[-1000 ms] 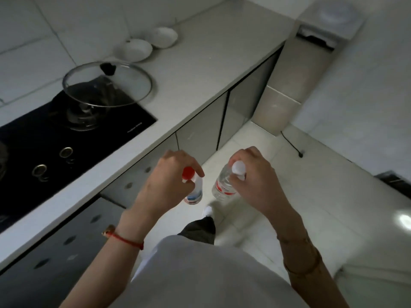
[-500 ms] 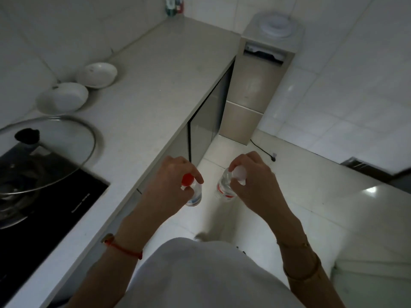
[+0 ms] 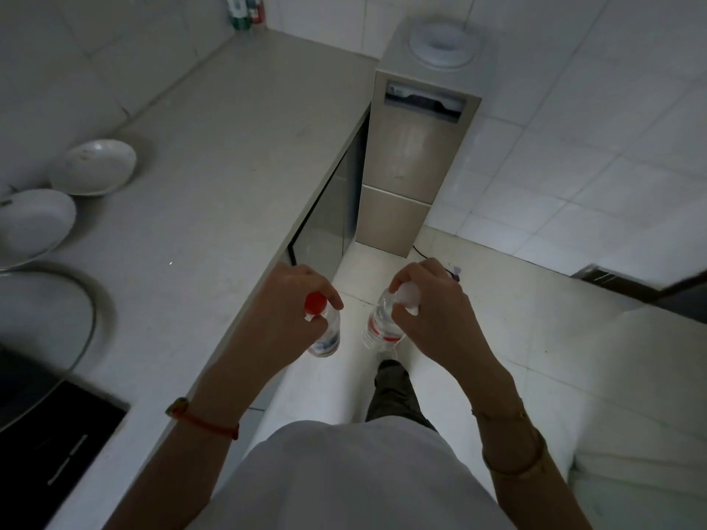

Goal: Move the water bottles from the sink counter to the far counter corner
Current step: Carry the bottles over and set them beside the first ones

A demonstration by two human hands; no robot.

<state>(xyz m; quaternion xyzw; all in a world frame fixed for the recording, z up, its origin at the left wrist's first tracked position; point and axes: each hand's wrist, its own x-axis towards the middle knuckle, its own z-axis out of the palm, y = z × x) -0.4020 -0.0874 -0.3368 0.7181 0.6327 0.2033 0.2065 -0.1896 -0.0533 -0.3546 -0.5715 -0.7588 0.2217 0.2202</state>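
- In the head view, the left hand (image 3: 285, 319) is gripping a red-capped water bottle (image 3: 323, 327) by its neck and shoulder, fingers curled and pressed around it just under the cap; held high like this, the bottle is hanging upright below the hand, over the floor beside the counter's (image 3: 214, 177) front edge.
- The right hand (image 3: 436, 315) is carrying a white-capped water bottle (image 3: 382, 323) the same way, fingertips closing around the cap and neck while the body is dangling over the floor tiles. The two bottles are near each other but apart, which is probably keeping them from knocking together.
- Both bottles are in the air, not resting on any surface, so the carrying step seems to be under way and the setting-down is not yet done.
- The far counter corner (image 3: 264, 44) is lying ahead, where a few small bottles (image 3: 246, 11) are standing against the tiled wall; the stretch of worktop before it is looking bare, so there should be room to place two more.
- Two white bowls (image 3: 92, 166) are sitting back by the wall and a glass lid (image 3: 82, 300) is showing at the left edge, all well clear of the hands.
- A water dispenser (image 3: 417, 147) is standing just beside the counter's end.
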